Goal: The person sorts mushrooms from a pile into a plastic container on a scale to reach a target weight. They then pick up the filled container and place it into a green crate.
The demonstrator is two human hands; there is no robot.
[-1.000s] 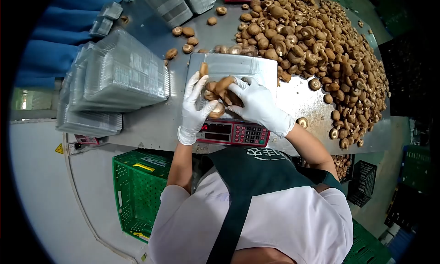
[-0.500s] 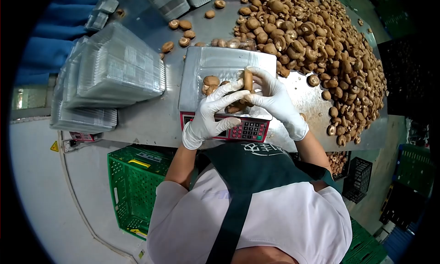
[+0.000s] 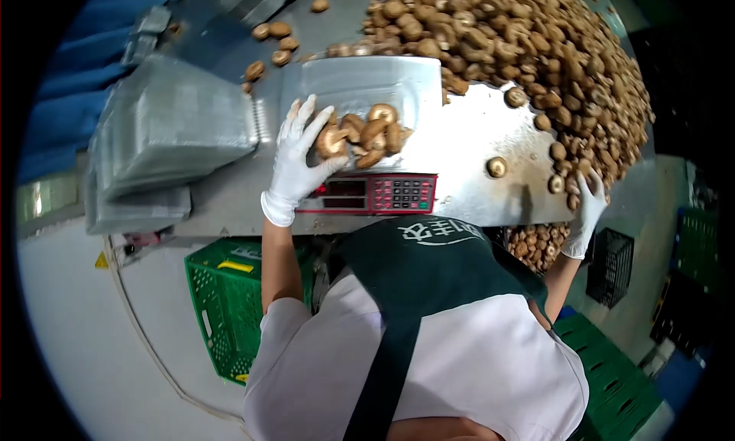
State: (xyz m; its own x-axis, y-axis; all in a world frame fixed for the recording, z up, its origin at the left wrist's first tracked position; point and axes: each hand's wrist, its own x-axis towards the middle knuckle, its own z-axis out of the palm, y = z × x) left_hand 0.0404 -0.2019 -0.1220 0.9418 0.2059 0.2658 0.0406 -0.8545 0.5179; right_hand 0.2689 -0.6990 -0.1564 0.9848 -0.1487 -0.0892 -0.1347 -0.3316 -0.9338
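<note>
My left hand [image 3: 298, 161], in a white glove, has its fingers spread at the left side of a clear plastic tray [image 3: 404, 162]. Several brown shiitake mushrooms [image 3: 375, 135] lie in that tray, some with pale undersides up. The tray rests on the metal plate of a scale [image 3: 329, 77] with a red keypad panel [image 3: 398, 194]. Far to the right, my gloved right hand [image 3: 588, 211] reaches to the lower edge of a large mushroom pile [image 3: 528, 50]. Its fingers are apart, with the tips by a mushroom [image 3: 585, 167].
Stacks of clear plastic trays [image 3: 176, 127] stand on the left of the metal table [image 3: 467, 135]. Loose mushrooms [image 3: 280, 43] lie behind the scale, and one [image 3: 497, 167] lies right of it. Green crates [image 3: 222, 311] and a black crate [image 3: 611, 265] stand below.
Both hands were together over the tray, holding a mushroom. My right hand has since moved far right to the pile, and the left to the tray's left side. The camera view has shifted.
</note>
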